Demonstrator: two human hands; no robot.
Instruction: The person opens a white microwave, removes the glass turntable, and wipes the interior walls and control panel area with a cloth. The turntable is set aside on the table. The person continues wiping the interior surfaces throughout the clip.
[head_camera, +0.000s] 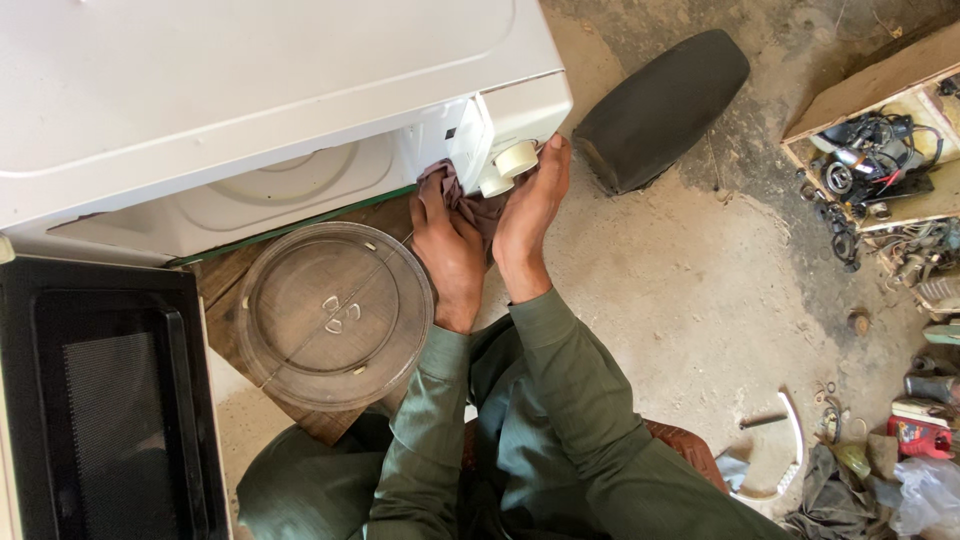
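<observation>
A white microwave oven (250, 80) stands on a wooden surface with its dark-windowed door (100, 400) swung open at the left. My left hand (447, 250) presses a small purple-grey cloth (462, 200) against the oven's control panel. My right hand (532, 205) rests beside it, fingers touching the white knobs (510, 165) on that panel. A round clear glass turntable plate (335, 315) lies flat in front of the oven, just left of my left hand.
A black cushion-like seat (660, 105) lies on the dusty concrete floor at the right. A wooden crate (880, 130) of motors and wires stands at far right, with cans, rags and scrap (900, 440) below it.
</observation>
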